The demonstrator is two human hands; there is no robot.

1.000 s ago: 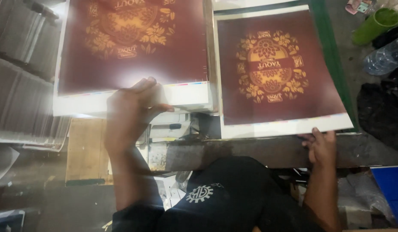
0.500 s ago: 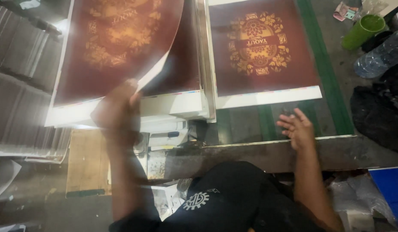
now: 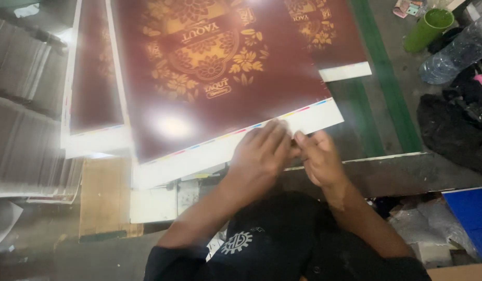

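1. The grip of the left hand was pinched on the white near margin of a large printed sheet, fingers lying flat on top of the paper.
2. The grip of the right hand was closed too, its fingertips meeting the same margin just beside the left hand, so both hands pinched the sheet at almost 1 spot.
3. The printed sheet was dark maroon with a gold floral ornament in the middle and a thin strip of small colour patches along its white border. It lay tilted, its near edge over the front edge of the tabletop.
4. Under it, toward the far right of the tabletop, the corner of a second maroon sheet showed on a green mat.
5. At the left edge, a stack of like sheets sat with its white margin toward the person.
6. Past the right edge stood a green cup and a clear plastic bottle lay beside it, near a black bag.
7. A blue box showed at the lower right.
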